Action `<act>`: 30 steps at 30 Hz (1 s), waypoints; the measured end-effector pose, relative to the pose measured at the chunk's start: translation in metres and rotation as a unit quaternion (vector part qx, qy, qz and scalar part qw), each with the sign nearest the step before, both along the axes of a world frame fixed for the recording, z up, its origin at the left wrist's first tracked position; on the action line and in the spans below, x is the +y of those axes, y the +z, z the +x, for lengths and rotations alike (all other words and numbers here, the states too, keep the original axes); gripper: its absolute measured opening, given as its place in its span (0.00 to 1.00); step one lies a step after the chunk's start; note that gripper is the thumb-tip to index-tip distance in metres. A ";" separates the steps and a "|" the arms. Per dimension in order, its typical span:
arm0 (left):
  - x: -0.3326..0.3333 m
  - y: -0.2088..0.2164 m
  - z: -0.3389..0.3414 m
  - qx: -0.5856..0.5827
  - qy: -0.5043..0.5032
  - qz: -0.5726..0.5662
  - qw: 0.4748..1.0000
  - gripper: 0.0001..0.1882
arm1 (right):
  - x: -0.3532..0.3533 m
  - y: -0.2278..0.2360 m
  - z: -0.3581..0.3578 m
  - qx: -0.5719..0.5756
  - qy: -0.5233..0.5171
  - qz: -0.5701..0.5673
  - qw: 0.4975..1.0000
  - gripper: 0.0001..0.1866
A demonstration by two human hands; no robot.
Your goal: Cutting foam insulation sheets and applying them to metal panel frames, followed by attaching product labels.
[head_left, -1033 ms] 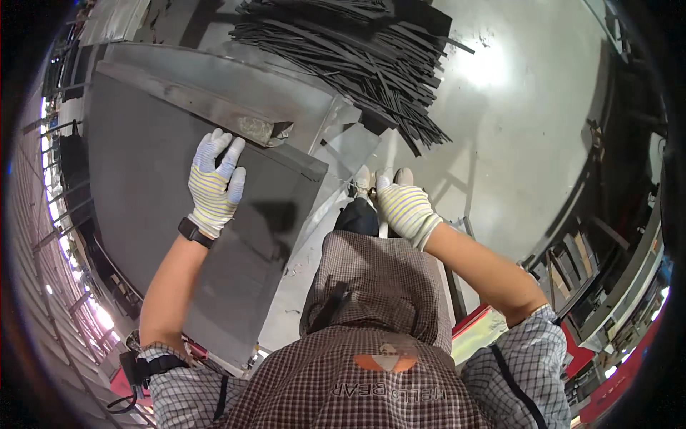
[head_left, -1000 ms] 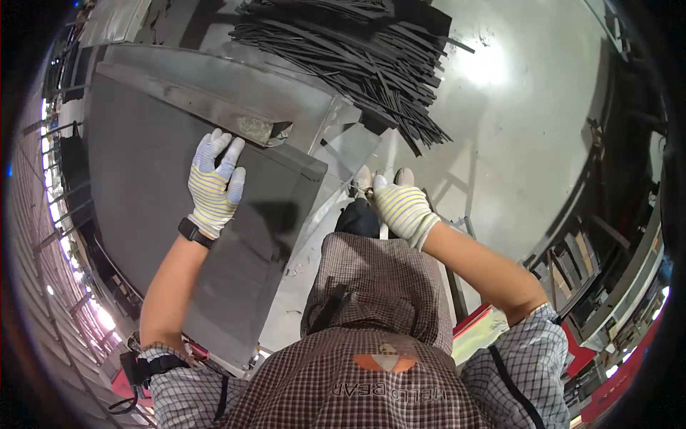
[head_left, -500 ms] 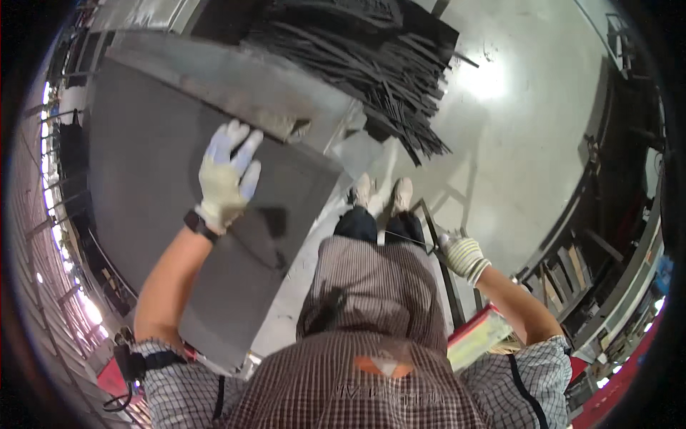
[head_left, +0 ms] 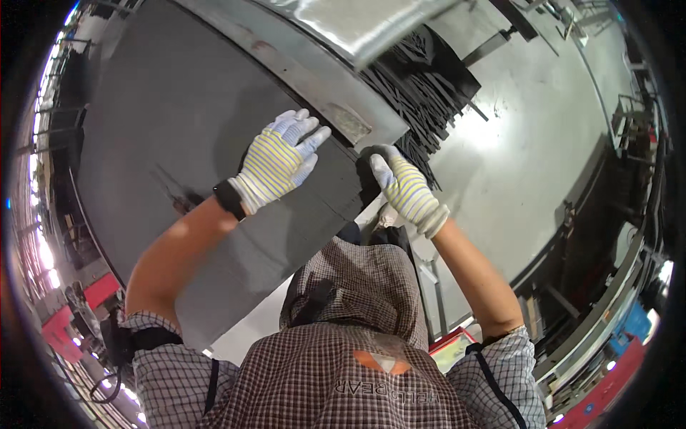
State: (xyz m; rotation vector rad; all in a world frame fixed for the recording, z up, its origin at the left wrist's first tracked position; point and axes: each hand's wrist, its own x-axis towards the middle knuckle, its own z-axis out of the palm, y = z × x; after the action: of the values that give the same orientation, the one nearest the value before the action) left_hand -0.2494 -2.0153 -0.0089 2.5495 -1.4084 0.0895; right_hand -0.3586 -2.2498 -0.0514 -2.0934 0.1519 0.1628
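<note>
A large dark grey sheet (head_left: 171, 136) lies flat on the left. My left hand (head_left: 282, 157), in a striped glove with pale fingertips, rests on it with fingers stretched out toward a long metal bar (head_left: 307, 79) along the sheet's far edge. My right hand (head_left: 404, 186), gloved alike, is at the bar's right end, by the sheet's corner. Its fingers are curled at a dark piece (head_left: 368, 175) there; whether this is the sheet's edge or a loose strip, I cannot tell.
Beyond the bar, many black strips (head_left: 421, 93) lie heaped on the pale floor (head_left: 529, 143). A shiny metal panel (head_left: 357, 25) stands above the bar. Racks with stacked material (head_left: 607, 307) line the right side. A red-edged box (head_left: 454, 347) is by my right elbow.
My right hand has moved up and left, from beside my legs to the sheet's corner. My left hand has shifted right along the bar. The view has turned and come closer.
</note>
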 end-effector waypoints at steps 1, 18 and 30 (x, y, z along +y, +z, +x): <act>-0.002 -0.003 0.000 -0.012 -0.007 -0.030 0.999 0.23 | 0.001 -0.020 0.001 0.006 0.003 0.039 0.999 0.21; 0.016 -0.011 -0.002 -0.015 0.006 -0.096 0.995 0.24 | -0.032 0.017 -0.058 0.087 0.174 -0.134 0.972 0.26; -0.031 0.021 -0.132 0.265 0.161 -0.346 0.886 0.21 | 0.001 -0.048 0.020 0.086 0.223 -0.129 0.962 0.40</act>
State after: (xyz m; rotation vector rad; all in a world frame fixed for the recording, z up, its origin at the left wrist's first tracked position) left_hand -0.3817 -2.0466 0.0121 1.9522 -0.5864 -0.0439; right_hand -0.3387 -2.2493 -0.0995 -2.3454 -0.2109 0.6257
